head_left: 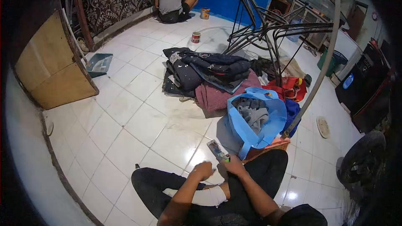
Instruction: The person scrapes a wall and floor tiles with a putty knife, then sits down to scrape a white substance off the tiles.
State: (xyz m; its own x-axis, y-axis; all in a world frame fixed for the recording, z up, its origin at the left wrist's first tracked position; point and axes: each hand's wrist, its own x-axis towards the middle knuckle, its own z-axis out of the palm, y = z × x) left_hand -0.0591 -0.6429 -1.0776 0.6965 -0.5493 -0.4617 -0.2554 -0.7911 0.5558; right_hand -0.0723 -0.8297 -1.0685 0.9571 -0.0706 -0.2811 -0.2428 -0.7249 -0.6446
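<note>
My right hand (235, 165) is closed around the lower end of a phone (217, 149), whose lit screen faces up. Just left of it, my left hand (202, 170) is curled closed with its back toward me; whether anything is inside cannot be seen. The two hands are apart, above my crossed legs. Beyond the phone stands a light blue bag (268, 132), its mouth wide, with grey cloth (253, 115) inside.
Behind the bag lies a pile of dark folded clothes (209, 69) beside a maroon cloth (211, 96). A metal-legged table frame (268, 29) rises at right. Farther off are a paint can (195, 37), a dustpan (99, 64) and a crouching person (171, 0) by the wall.
</note>
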